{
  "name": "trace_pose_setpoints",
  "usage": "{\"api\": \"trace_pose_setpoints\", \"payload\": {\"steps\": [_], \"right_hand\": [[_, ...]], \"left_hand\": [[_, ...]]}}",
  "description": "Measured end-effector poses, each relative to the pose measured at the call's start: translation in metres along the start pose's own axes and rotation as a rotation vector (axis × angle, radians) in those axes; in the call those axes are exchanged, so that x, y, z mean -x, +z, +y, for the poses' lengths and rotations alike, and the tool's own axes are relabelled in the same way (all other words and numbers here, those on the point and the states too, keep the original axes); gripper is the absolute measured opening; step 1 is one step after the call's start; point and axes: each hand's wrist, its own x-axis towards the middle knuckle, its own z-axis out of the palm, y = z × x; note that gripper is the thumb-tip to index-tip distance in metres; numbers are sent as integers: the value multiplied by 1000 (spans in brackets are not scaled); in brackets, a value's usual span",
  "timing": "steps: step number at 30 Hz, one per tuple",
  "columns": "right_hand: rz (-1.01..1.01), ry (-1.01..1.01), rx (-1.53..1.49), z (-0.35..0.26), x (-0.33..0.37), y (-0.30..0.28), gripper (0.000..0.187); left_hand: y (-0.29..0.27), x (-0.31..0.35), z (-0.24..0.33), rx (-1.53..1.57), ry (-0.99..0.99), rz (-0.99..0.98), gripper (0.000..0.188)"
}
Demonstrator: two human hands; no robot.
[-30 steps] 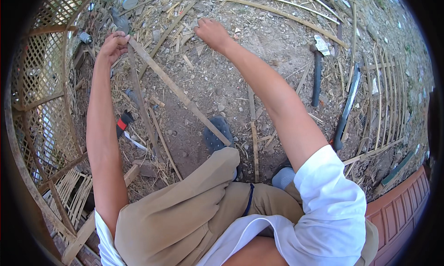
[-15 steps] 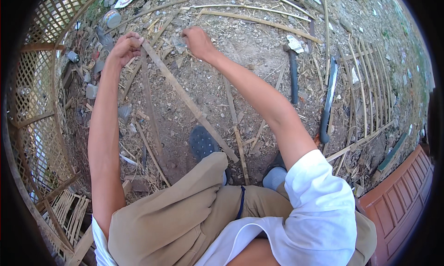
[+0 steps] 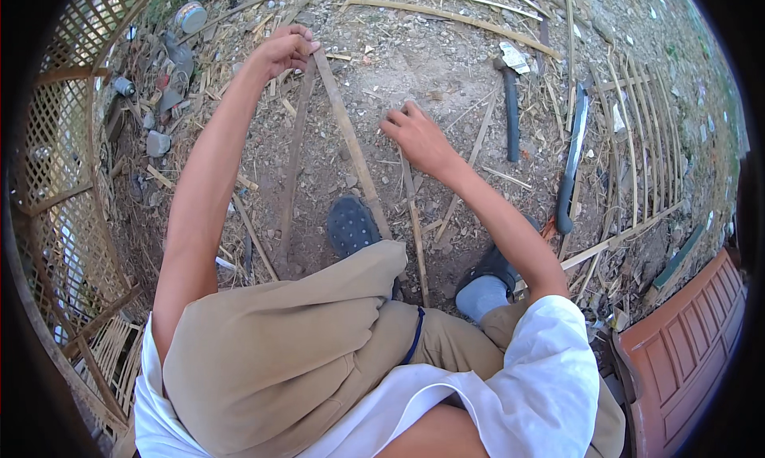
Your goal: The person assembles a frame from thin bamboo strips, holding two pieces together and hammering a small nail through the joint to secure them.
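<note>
On littered bare earth, a person in a white shirt and loose khaki trousers works with both arms stretched forward. The left hand is nearly closed, thumb and fingers pinching the far end of a long, flat, light-brown wooden strip, which slants back toward the person and ends beside a dark, dotted clog. A darker, narrow brown strip runs down from beneath the same hand; whether those fingers also grip it cannot be told. The right hand, its fingers loosely curled, hovers near the upper end of a thin, weathered wooden slat; whether it touches the slat or holds anything cannot be made out from here. To its right lie a hammer with a dark blue-grey handle and, farther over, a machete with a long bright blade and black grip. A tan wooden lattice stands at left; a reddish-brown panelled board occupies the lower right.
</note>
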Motion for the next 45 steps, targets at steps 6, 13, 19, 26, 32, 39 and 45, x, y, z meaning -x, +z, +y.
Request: {"api": "trace_pose_setpoints", "payload": {"steps": [6,13,19,26,32,39,45], "right_hand": [[-176,97,-68,7,24,-25,39],[-480,258,139,-17,82,-56,30],[-752,423,109,-15,106,-64,25],[-571,551,10,25,60,-111,16],[-158,544,-273,21,25,-108,16],[-63,318,-207,-21,33,-45,15],[5,698,-1026,27,12,-47,11]], "left_hand": [[42,-5,-1,-66,-19,-87,18],[109,2,-10,-64,-35,-140,22],[178,11,-13,-133,-25,-256,26],[225,-7,-7,-202,-11,-315,24],[233,-28,-10,-224,-6,-290,26],[226,-23,-15,-264,-4,-271,27],[182,11,0,-240,60,-161,23]]}}
